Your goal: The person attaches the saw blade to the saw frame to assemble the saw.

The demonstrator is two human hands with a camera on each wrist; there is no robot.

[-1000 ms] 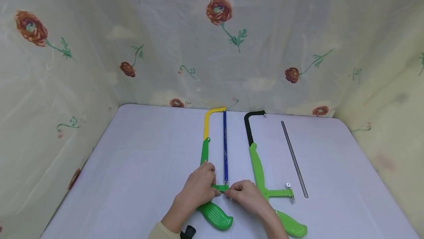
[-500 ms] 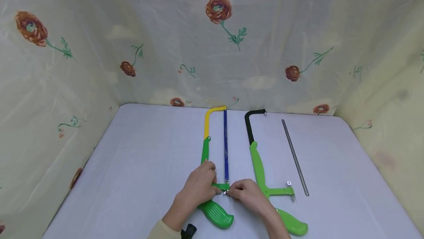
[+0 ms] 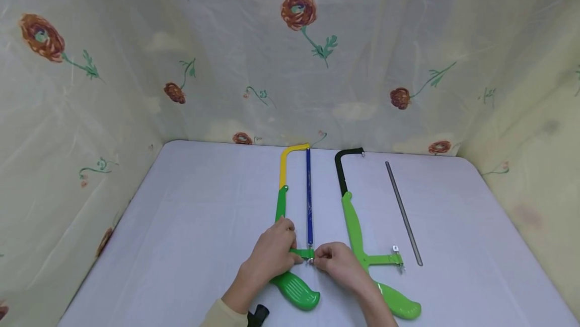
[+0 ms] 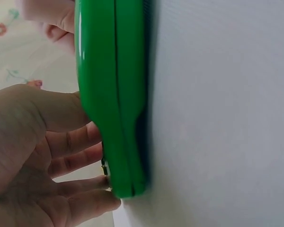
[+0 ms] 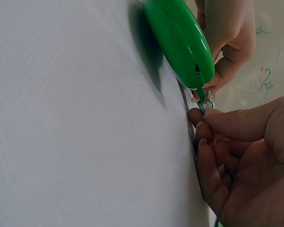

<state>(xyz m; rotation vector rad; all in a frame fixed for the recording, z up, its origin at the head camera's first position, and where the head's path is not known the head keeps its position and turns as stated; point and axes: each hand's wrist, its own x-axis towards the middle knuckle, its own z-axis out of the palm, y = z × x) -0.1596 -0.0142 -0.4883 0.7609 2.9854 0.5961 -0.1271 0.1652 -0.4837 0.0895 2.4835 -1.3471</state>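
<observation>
Both hands stay put; right hand (image 3: 337, 262) (fingertips) pinches wing nut (image 5: 206, 105).

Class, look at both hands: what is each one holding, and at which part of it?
The left hand grips the yellow-and-green hacksaw at its green frame just above the handle. The right hand pinches the small metal nut at the blue blade's near end.

The hacksaw handle (image 3: 296, 291) looked like glossy green plastic, smooth and shiny. The small nut (image 5: 206, 105) was bright metal. The loose blade (image 3: 403, 213) seemed dull grey metal; the table (image 3: 190, 226) matt; the backdrop (image 3: 226, 55) printed cloth.
</observation>
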